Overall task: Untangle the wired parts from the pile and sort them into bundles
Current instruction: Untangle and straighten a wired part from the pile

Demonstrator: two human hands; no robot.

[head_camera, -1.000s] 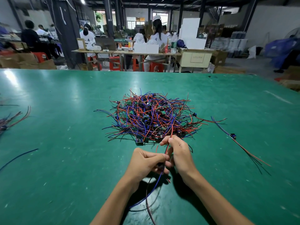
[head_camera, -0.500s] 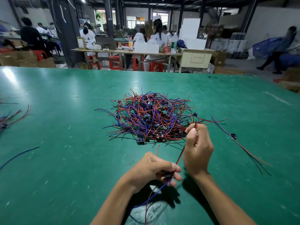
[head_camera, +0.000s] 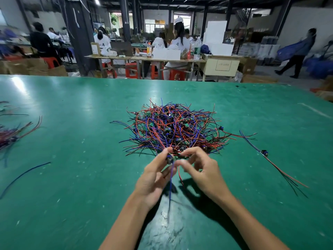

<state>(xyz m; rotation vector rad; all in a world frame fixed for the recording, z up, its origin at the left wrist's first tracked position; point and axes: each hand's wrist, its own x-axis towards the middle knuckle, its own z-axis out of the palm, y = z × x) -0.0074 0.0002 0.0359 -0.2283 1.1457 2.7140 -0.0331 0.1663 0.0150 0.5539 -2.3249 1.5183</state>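
Since half second ago, our right hand [head_camera: 203, 170] dropped back beside left hand [head_camera: 155, 175]. Left pinches wired part [head_camera: 170, 159], blue lead dangling. Right fingers curl, pinching red wire. Pile [head_camera: 173, 129] just beyond hands on tabletop [head_camera: 72, 177]; one sorted part [head_camera: 264, 152] right of hands.

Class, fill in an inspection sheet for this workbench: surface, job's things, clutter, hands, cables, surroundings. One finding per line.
Surface: green table, scuffed, glare spots.
Job's things: tangled pile of red and blue wired parts at centre; bundle at left edge.
Clutter: loose blue wire left; separate wired part right.
Hands: left hand pinches a small wired part; right hand fingers curled beside it.
Cables: blue lead hangs down.
Surroundings: workers at benches, red stools, boxes.
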